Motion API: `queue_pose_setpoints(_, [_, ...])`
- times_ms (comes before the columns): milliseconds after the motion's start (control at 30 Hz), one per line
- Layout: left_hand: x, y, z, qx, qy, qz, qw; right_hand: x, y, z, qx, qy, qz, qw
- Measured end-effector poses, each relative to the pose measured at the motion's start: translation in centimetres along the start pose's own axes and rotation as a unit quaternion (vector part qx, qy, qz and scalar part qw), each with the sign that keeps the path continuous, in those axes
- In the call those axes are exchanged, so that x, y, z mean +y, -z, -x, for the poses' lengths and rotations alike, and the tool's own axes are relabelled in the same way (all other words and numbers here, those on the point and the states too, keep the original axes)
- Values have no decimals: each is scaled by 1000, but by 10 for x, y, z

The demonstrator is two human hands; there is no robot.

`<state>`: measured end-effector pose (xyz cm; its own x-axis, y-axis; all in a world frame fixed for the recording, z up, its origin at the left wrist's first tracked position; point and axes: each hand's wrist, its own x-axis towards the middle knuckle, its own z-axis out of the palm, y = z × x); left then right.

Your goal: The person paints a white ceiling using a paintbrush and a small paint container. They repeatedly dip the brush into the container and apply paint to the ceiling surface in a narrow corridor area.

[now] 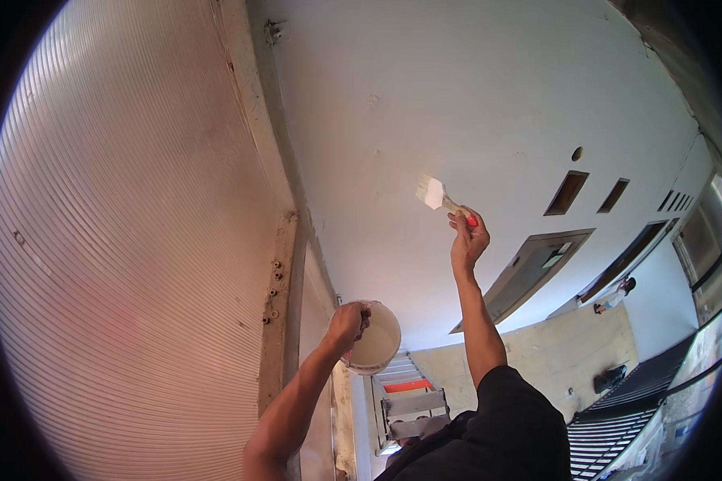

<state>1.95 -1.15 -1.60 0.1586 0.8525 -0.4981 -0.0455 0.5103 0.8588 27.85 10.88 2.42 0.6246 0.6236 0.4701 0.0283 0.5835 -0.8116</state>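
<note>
A paintbrush (435,193) with pale, paint-coated bristles and a red-tipped handle is raised in front of the white wall (425,96). My right hand (470,238) grips it by the handle, the arm stretched up and forward. Whether the bristles touch the wall I cannot tell. Lower and to the left, my left hand (348,325) is closed at the rim of a round whitish bucket (387,337). Pale paint shows inside the bucket, and its outer side has smears. The fingers partly hide the near rim.
Below me stands a metal stepladder (413,403). Ribbed translucent roofing (128,240) fills the left, along a bolted beam (274,297). A door (521,276) and small vents (567,193) break the wall at right. Another person (615,297) is on the floor farther off, beyond dark railings (618,429).
</note>
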Motion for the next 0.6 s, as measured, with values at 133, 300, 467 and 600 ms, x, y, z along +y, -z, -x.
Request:
queue_pose_setpoints(133, [-8, 0, -4, 22, -19, -4, 1000, -55, 25, 29, -151, -94, 65, 982])
queue_pose_setpoints(300, [-3, -1, 1, 38, -27, -30, 998, -85, 35, 74, -313, -195, 180, 912])
queue_pose_setpoints(467, [4, -6, 8, 52, -24, -32, 998, -65, 39, 114, -331, -188, 191, 905])
queue_pose_setpoints(600, [-1, -4, 3, 53, -9, -17, 998, -84, 40, 112, -271, -157, 195, 929])
